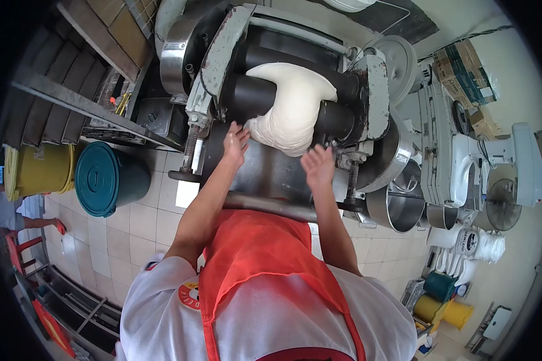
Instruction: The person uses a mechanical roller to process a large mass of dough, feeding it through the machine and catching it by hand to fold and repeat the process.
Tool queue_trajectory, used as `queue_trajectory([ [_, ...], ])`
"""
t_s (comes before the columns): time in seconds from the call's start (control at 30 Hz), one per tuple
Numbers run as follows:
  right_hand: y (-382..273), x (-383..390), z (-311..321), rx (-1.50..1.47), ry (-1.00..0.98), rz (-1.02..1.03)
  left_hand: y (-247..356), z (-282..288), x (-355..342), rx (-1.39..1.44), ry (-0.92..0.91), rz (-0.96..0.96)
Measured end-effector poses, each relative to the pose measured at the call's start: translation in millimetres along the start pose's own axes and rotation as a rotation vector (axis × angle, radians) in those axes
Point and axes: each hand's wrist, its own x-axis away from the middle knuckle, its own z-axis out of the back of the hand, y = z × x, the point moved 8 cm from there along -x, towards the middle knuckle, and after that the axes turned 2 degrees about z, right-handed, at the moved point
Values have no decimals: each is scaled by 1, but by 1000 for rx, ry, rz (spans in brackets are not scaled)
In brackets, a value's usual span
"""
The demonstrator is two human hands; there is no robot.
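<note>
A large pale lump of dough (pixel 295 105) lies draped across the dark rollers (pixel 247 96) of a dough sheeter, its wrinkled lower end hanging over the near roller. At the dough's lower left edge is my left hand (pixel 236 144), fingers stretched upward and holding nothing. My right hand (pixel 318 165) is raised just below the dough's right side, empty, with its fingers apart and slightly bent. Whether the left fingertips touch the dough, I cannot tell. Beneath both hands slopes the machine's dark metal tray (pixel 268 174).
Worn painted side frames (pixel 376 96) flank the rollers, with a threaded screw post (pixel 193 147) at the left. A lidded green bin (pixel 105 180) stands on the tiled floor at left. Steel mixing bowls (pixel 397 207) are at right. Another person's hand (pixel 59 226) shows far left.
</note>
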Motion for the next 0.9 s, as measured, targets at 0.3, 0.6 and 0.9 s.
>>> queue_trajectory([
  [0.3,73,-43,-57,-213,84,-598,-30,8,-80,-205,232,391],
  [0.6,55,-146,-44,-248,-258,-290,-29,-65,-120,37,-342,194],
  [0.9,-41,-51,-88,-15,178,211,4,-135,-16,-52,-1,18],
])
